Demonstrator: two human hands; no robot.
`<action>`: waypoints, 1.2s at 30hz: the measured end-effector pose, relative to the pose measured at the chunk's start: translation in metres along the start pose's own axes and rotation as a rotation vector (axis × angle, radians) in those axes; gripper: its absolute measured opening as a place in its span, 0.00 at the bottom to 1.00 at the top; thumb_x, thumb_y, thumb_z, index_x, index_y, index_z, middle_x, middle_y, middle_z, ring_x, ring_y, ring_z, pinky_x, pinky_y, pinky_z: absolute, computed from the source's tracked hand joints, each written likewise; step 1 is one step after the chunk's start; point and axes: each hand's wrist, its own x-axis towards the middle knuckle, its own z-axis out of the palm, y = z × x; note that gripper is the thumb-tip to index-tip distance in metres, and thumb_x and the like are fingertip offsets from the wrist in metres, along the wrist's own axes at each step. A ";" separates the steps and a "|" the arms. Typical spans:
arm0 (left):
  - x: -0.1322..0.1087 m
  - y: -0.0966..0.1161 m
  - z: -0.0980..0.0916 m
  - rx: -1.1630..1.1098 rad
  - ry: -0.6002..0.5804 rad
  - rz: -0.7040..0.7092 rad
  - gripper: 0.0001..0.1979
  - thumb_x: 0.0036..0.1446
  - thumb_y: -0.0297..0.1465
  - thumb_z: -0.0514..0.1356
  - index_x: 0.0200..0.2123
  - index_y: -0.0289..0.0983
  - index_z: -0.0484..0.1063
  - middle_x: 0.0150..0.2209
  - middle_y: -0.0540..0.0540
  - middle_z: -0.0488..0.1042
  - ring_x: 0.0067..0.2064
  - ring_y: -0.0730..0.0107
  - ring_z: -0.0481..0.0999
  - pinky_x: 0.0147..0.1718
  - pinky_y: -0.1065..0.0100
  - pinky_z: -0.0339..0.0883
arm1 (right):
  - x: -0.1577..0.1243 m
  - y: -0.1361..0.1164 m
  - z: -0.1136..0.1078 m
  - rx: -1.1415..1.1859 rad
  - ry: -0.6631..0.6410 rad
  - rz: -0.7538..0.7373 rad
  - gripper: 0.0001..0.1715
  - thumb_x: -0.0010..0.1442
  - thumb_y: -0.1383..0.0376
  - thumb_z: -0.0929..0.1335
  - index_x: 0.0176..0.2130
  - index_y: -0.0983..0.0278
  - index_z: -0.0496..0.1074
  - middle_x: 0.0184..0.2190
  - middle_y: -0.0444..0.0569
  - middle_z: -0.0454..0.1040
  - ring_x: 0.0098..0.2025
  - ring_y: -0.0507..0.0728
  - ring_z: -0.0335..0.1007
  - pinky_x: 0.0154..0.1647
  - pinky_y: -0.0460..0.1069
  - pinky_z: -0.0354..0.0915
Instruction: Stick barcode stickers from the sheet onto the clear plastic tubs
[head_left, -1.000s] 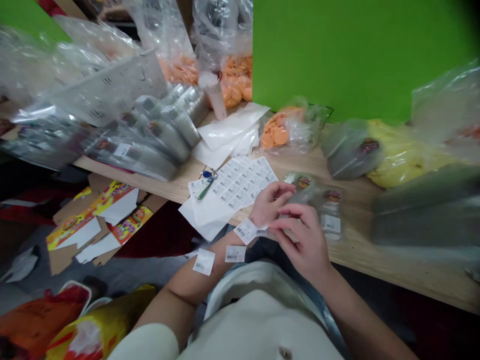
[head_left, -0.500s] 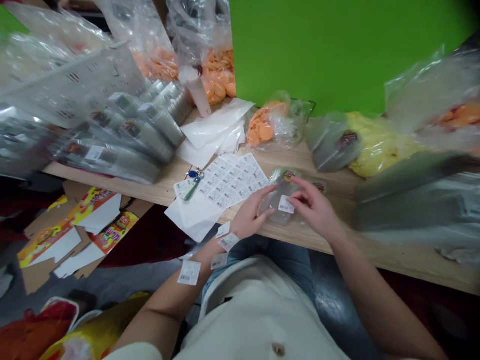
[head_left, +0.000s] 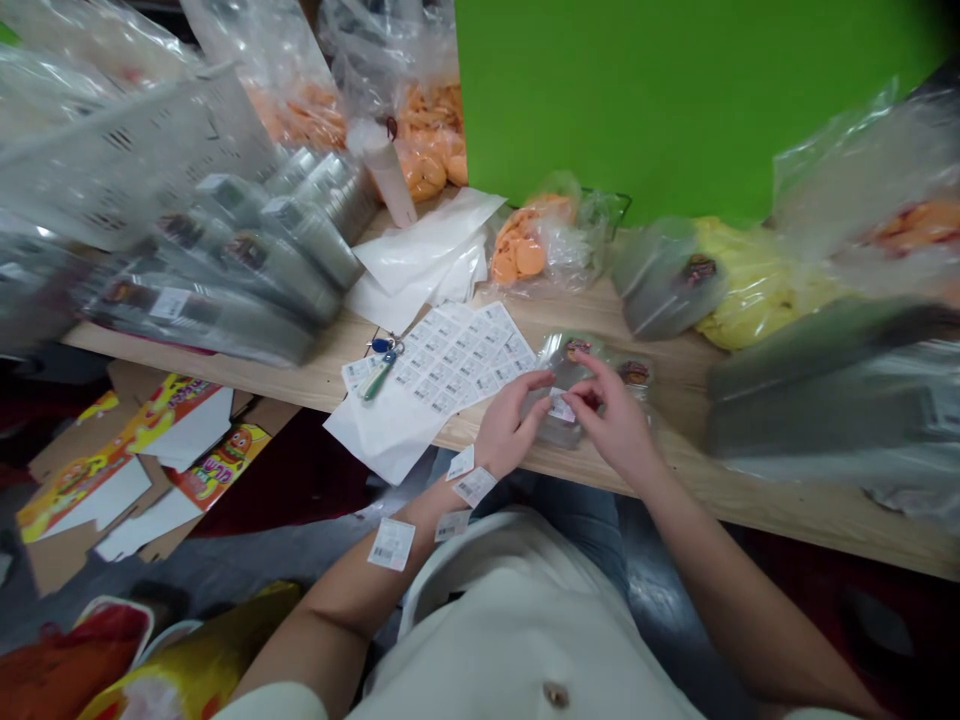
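The right hand (head_left: 619,425) pinches the edge of a small white label (head_left: 560,406) between thumb and forefinger. The label is over the near part of a clear container (head_left: 564,372), which lies on the wooden surface (head_left: 795,515) between both hands; whether it is already fully stuck cannot be told. The left hand (head_left: 506,430) is half open, thumb and fingers curved at the container's left side, seeming to steady it.

To do this step well, one should probably align the label with the container's edge, lay one side first, then smooth it outward, so no wrinkle is trapped. Light pressure seems wise, because the plastic looks thin and could bend.

The container is glossy and transparent, with a dark decorated sticker at its far end. Four square paper labels (head_left: 391,544) cling to the left forearm. Nearby, the flat label sheet (head_left: 465,355) looks matte, printed in rows.
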 end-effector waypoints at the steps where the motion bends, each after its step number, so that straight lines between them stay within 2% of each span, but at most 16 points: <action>1: 0.001 0.000 0.001 0.016 0.005 0.005 0.16 0.60 0.33 0.51 0.51 0.37 0.63 0.52 0.41 0.68 0.55 0.65 0.66 0.55 0.61 0.57 | 0.000 0.000 0.000 -0.026 -0.002 -0.011 0.28 0.57 0.62 0.63 0.57 0.60 0.56 0.29 0.43 0.72 0.29 0.53 0.67 0.36 0.51 0.64; 6: 0.002 -0.005 0.006 0.078 0.034 0.030 0.19 0.57 0.29 0.55 0.52 0.38 0.61 0.51 0.42 0.70 0.54 0.64 0.67 0.53 0.60 0.58 | -0.003 -0.002 0.001 -0.254 0.017 -0.137 0.27 0.59 0.63 0.62 0.57 0.60 0.58 0.32 0.48 0.73 0.37 0.57 0.68 0.41 0.55 0.64; 8: 0.002 -0.007 0.006 0.069 0.038 0.025 0.21 0.56 0.27 0.55 0.54 0.38 0.59 0.50 0.42 0.69 0.54 0.63 0.67 0.52 0.59 0.58 | -0.007 0.001 0.000 -0.386 0.106 -0.222 0.28 0.58 0.62 0.63 0.58 0.60 0.58 0.40 0.52 0.72 0.45 0.61 0.65 0.46 0.58 0.63; 11: 0.002 -0.008 0.005 0.045 0.035 0.010 0.24 0.55 0.26 0.55 0.55 0.38 0.57 0.51 0.41 0.69 0.54 0.62 0.66 0.51 0.59 0.59 | -0.017 0.008 -0.003 -0.497 0.320 -0.257 0.27 0.58 0.61 0.64 0.56 0.59 0.60 0.50 0.56 0.64 0.53 0.63 0.59 0.51 0.60 0.60; 12: 0.003 -0.008 0.004 0.042 0.033 0.007 0.24 0.54 0.26 0.56 0.55 0.38 0.57 0.51 0.41 0.69 0.54 0.62 0.66 0.51 0.59 0.59 | -0.022 0.011 -0.002 -0.520 0.325 -0.257 0.25 0.58 0.61 0.64 0.55 0.59 0.62 0.52 0.56 0.62 0.54 0.63 0.59 0.52 0.60 0.59; 14: 0.007 -0.008 0.005 0.052 0.047 -0.003 0.24 0.54 0.26 0.56 0.54 0.39 0.58 0.49 0.43 0.71 0.52 0.63 0.68 0.49 0.60 0.60 | -0.029 0.017 0.001 -0.562 0.219 -0.263 0.24 0.59 0.62 0.62 0.56 0.58 0.62 0.55 0.55 0.60 0.55 0.63 0.57 0.53 0.60 0.58; 16: 0.015 -0.008 0.006 0.081 0.076 -0.032 0.21 0.53 0.27 0.56 0.51 0.39 0.61 0.44 0.45 0.74 0.49 0.63 0.71 0.46 0.61 0.62 | -0.034 0.019 0.008 -0.579 0.082 -0.279 0.27 0.60 0.62 0.61 0.59 0.58 0.56 0.58 0.55 0.56 0.58 0.64 0.53 0.55 0.62 0.56; 19: 0.025 -0.009 0.005 0.060 0.127 -0.107 0.13 0.56 0.30 0.54 0.46 0.39 0.66 0.37 0.47 0.76 0.41 0.67 0.74 0.42 0.64 0.64 | -0.035 0.019 0.013 -0.545 0.012 -0.292 0.35 0.59 0.58 0.62 0.63 0.60 0.49 0.59 0.55 0.57 0.59 0.65 0.52 0.56 0.63 0.55; 22: 0.026 -0.008 -0.004 -0.013 0.266 -0.120 0.12 0.60 0.32 0.50 0.45 0.38 0.66 0.39 0.46 0.75 0.42 0.69 0.73 0.43 0.65 0.64 | -0.035 0.018 -0.004 -0.475 0.062 -0.297 0.35 0.58 0.56 0.64 0.61 0.60 0.53 0.55 0.55 0.63 0.56 0.64 0.57 0.55 0.62 0.56; 25: 0.019 0.000 -0.017 -0.031 0.350 -0.125 0.12 0.59 0.34 0.52 0.43 0.38 0.67 0.45 0.44 0.72 0.47 0.67 0.71 0.45 0.65 0.63 | -0.040 0.024 -0.044 -0.301 0.210 -0.215 0.29 0.59 0.56 0.62 0.59 0.58 0.57 0.54 0.53 0.65 0.55 0.63 0.60 0.54 0.61 0.58; 26: 0.017 0.006 -0.019 -0.073 0.324 -0.161 0.12 0.58 0.36 0.53 0.43 0.37 0.67 0.44 0.44 0.72 0.46 0.67 0.71 0.44 0.65 0.64 | -0.043 0.027 -0.057 -0.222 0.253 -0.167 0.29 0.59 0.56 0.61 0.59 0.57 0.57 0.54 0.53 0.64 0.54 0.63 0.61 0.53 0.61 0.60; 28: 0.014 0.021 -0.017 -0.260 0.181 -0.277 0.14 0.58 0.38 0.54 0.44 0.37 0.66 0.42 0.43 0.73 0.42 0.68 0.73 0.41 0.65 0.66 | -0.050 0.034 -0.077 -0.076 0.278 -0.080 0.29 0.60 0.54 0.61 0.59 0.57 0.56 0.55 0.54 0.64 0.53 0.62 0.64 0.51 0.61 0.62; 30: 0.015 0.038 -0.006 -0.513 -0.051 -0.417 0.17 0.58 0.41 0.54 0.47 0.39 0.63 0.42 0.43 0.74 0.40 0.68 0.75 0.39 0.65 0.67 | -0.056 0.037 -0.082 -0.003 0.247 -0.053 0.32 0.58 0.52 0.62 0.59 0.58 0.56 0.55 0.54 0.65 0.52 0.62 0.65 0.51 0.60 0.63; 32: 0.019 0.053 0.008 -0.728 -0.258 -0.528 0.18 0.57 0.42 0.54 0.48 0.40 0.61 0.42 0.42 0.74 0.40 0.67 0.76 0.40 0.64 0.68 | -0.057 0.036 -0.074 -0.021 0.206 -0.077 0.32 0.56 0.52 0.64 0.57 0.59 0.59 0.54 0.54 0.65 0.53 0.63 0.64 0.52 0.60 0.62; 34: 0.023 0.063 0.020 -0.833 -0.321 -0.584 0.17 0.57 0.39 0.56 0.47 0.39 0.61 0.41 0.42 0.74 0.39 0.68 0.77 0.39 0.66 0.68 | -0.054 0.031 -0.064 -0.068 0.196 -0.113 0.30 0.56 0.53 0.65 0.56 0.59 0.61 0.54 0.54 0.66 0.53 0.63 0.64 0.52 0.60 0.62; 36: 0.027 0.066 0.027 -0.826 -0.292 -0.572 0.19 0.55 0.35 0.58 0.49 0.37 0.60 0.38 0.42 0.75 0.37 0.69 0.77 0.37 0.67 0.68 | -0.048 0.025 -0.062 -0.121 0.215 -0.143 0.30 0.56 0.54 0.66 0.56 0.59 0.61 0.53 0.54 0.67 0.52 0.62 0.65 0.52 0.60 0.62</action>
